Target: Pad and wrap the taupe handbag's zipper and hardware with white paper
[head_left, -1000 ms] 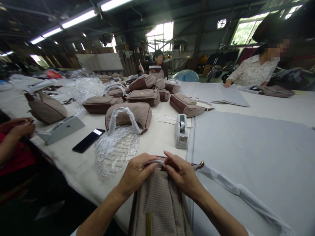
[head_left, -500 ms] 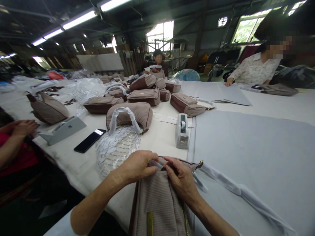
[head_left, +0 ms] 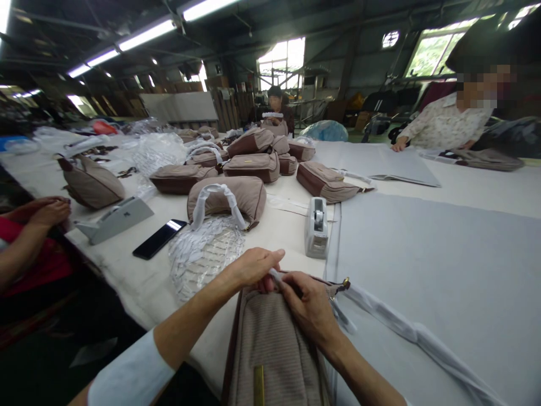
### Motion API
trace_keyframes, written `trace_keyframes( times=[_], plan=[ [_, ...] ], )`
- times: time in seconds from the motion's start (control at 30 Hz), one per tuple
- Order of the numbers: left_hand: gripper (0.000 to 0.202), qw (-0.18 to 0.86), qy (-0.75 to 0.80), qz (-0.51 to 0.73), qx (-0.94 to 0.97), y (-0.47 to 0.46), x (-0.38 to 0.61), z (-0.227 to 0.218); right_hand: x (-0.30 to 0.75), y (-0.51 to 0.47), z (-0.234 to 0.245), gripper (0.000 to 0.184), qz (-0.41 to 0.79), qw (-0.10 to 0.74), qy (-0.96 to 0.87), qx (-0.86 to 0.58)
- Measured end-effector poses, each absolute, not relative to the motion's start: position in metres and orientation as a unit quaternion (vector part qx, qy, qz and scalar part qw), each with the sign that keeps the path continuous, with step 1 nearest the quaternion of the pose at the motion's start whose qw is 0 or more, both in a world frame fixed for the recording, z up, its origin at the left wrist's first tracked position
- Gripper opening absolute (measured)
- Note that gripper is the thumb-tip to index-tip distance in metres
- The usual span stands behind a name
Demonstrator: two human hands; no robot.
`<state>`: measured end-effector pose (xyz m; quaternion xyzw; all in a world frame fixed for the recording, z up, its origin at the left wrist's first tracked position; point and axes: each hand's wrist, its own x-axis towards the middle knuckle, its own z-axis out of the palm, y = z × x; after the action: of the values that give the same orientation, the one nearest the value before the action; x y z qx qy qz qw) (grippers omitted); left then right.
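Note:
A taupe ribbed bag (head_left: 274, 355) lies at the table's near edge under both my hands. My left hand (head_left: 252, 268) is closed in a pinch on a white wrapping strip (head_left: 276, 277) at the bag's top edge. My right hand (head_left: 310, 307) is closed on the same top edge, fingers pressing the bag beside the strip. A long white paper-wrapped strap (head_left: 406, 332) runs from the bag's gold metal fitting (head_left: 345, 281) off to the lower right.
A tape dispenser (head_left: 316, 226), clear plastic wrapping (head_left: 203, 256), a black phone (head_left: 159, 238) and a second dispenser (head_left: 115, 219) lie ahead. Several taupe bags (head_left: 249, 166) fill the middle. Grey sheets (head_left: 435, 265) cover the right. Another person's hands (head_left: 44, 211) rest at left; two people work at the far side.
My left hand has lifted slightly and pulled the white strip up and to the right at the bag's top. My right hand stays on the bag. The view has shifted a little.

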<state>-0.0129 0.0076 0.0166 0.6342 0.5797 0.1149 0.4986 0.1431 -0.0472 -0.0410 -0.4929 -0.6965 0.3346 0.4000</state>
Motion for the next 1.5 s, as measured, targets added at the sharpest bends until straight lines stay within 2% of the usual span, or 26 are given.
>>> trace_keyframes(
  times=[0.07, 0.2, 0.37, 0.47, 0.63, 0.93, 1.17, 1.33, 1.5],
  plan=[
    [0.056, 0.562, 0.534, 0.136, 0.616, 0.008, -0.022, 0.016, 0.146, -0.043, -0.043, 0.014, 0.358, 0.403, -0.682, -0.495],
    [0.036, 0.639, 0.423, 0.194, 0.613, 0.006, -0.035, 0.007, 0.15, -0.039, -0.046, 0.015, 0.361, 0.404, -0.681, -0.493],
    [0.024, 0.61, 0.437, 0.278, 0.6, 0.006, -0.027, -0.013, 0.15, -0.04, -0.044, 0.019, 0.352, 0.401, -0.671, -0.514],
    [0.023, 0.6, 0.443, 0.301, 0.594, 0.006, -0.02, -0.018, 0.151, -0.038, -0.042, 0.025, 0.374, 0.397, -0.654, -0.524],
    [0.025, 0.599, 0.453, 0.308, 0.584, 0.003, -0.016, -0.019, 0.153, -0.03, -0.039, 0.025, 0.416, 0.336, -0.659, -0.529],
    [0.026, 0.582, 0.483, 0.353, 0.551, 0.0, -0.017, -0.03, 0.151, -0.018, -0.036, 0.025, 0.492, 0.349, -0.627, -0.493],
    [0.029, 0.59, 0.477, 0.351, 0.549, -0.011, -0.031, -0.032, 0.144, -0.018, -0.04, 0.023, 0.515, 0.314, -0.637, -0.481],
    [0.019, 0.593, 0.506, 0.332, 0.532, -0.015, -0.044, -0.031, 0.137, -0.014, -0.047, 0.02, 0.539, 0.298, -0.651, -0.444],
    [0.013, 0.582, 0.524, 0.307, 0.541, -0.013, -0.052, -0.028, 0.133, -0.014, -0.041, 0.02, 0.511, 0.306, -0.669, -0.446]
  ],
)
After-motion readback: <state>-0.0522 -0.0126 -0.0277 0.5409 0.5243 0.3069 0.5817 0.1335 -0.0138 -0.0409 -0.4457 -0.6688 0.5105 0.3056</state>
